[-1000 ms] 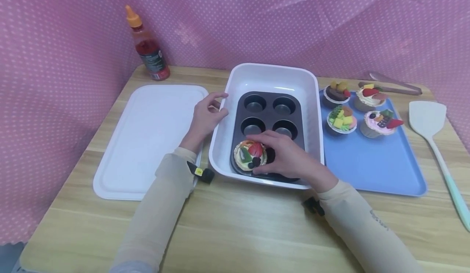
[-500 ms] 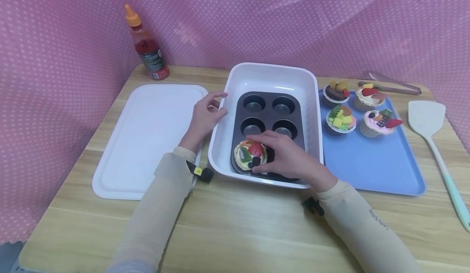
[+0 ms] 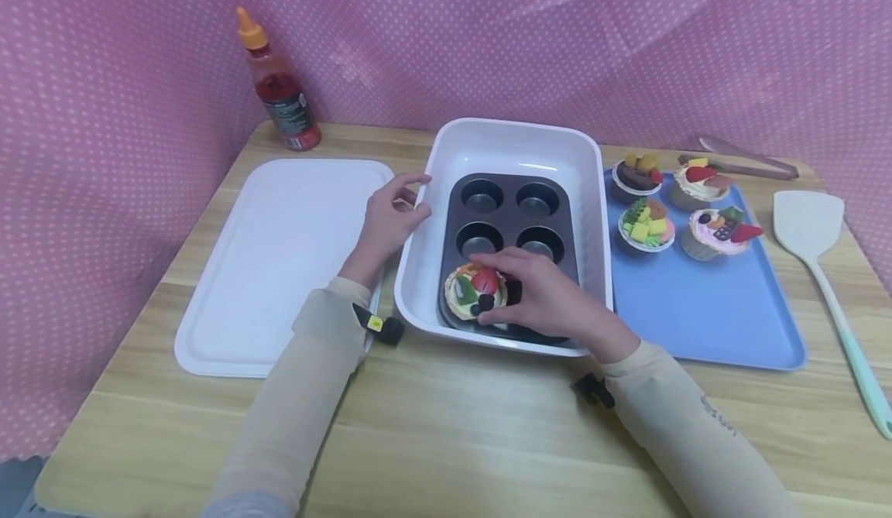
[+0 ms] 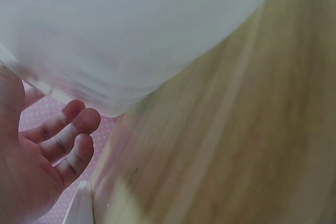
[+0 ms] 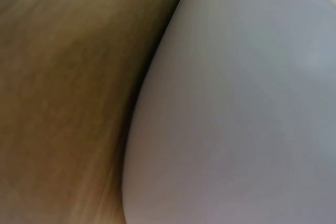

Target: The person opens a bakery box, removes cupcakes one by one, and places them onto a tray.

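Observation:
In the head view, my right hand (image 3: 540,293) pinches a cream cupcake (image 3: 476,293) topped with fruit between thumb and fingers. The cupcake sits at the front-left cup of a dark muffin tin (image 3: 512,220). That tin lies inside a deep white rectangular tub (image 3: 418,286). My left hand (image 3: 392,220) is at the tub's left rim, thumb and index tips touching it. Its other fingers hang loosely curled below the rim in the left wrist view. Only the tub's outer wall (image 5: 226,114) and the table show in the right wrist view. My right palm hides the front-right cup.
To the right lies a blue tray (image 3: 704,317) with several cupcakes (image 3: 644,226) at its back. Beyond are tongs (image 3: 749,163) and a spatula (image 3: 808,224). On the left are a white board (image 3: 279,262) and a sauce bottle (image 3: 286,104). A pink curtain (image 3: 453,38) hangs behind.
Both hands, the cupcake and the tin look almost the same across the frames. The whole head view has shifted very slightly.

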`<state>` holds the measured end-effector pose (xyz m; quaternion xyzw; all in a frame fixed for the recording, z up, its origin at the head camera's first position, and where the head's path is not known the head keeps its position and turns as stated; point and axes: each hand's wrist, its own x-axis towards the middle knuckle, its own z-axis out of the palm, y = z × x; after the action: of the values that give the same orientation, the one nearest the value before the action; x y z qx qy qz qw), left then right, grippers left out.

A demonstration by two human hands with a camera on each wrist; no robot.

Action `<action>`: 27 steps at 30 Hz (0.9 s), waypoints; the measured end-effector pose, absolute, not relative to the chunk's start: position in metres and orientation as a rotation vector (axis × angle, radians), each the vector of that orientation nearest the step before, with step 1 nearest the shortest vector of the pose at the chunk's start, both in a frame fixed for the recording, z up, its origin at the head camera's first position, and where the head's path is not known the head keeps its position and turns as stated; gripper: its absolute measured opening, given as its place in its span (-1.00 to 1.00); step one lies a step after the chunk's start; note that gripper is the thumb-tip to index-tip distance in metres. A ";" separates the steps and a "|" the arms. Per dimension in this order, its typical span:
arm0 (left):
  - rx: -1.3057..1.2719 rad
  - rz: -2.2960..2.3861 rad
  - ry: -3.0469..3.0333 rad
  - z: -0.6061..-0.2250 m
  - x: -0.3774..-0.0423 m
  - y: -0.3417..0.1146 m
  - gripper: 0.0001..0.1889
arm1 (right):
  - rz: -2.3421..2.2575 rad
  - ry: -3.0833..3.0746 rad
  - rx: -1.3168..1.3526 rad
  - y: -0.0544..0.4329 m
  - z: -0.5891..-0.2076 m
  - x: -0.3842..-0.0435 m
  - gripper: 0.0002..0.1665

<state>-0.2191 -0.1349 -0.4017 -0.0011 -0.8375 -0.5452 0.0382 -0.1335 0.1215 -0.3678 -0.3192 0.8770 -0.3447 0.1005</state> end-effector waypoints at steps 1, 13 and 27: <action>-0.005 -1.674 -2.568 -0.401 -0.219 -0.135 -0.51 | -1.024 2.592 -0.944 0.122 -0.368 -0.133 -0.07; -0.019 -1.671 -2.555 -0.403 -0.221 -0.135 -0.52 | -1.210 2.581 -1.001 0.123 -0.368 -0.136 -0.09; -0.038 -1.650 -2.554 -0.404 -0.219 -0.136 -0.51 | -1.270 2.580 -0.945 0.125 -0.369 -0.136 -0.09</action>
<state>-0.2194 -0.1361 -0.4042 -0.0125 -0.8388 -0.5420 0.0504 -0.1363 0.1247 -0.3686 -0.3118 0.8509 -0.4190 0.0573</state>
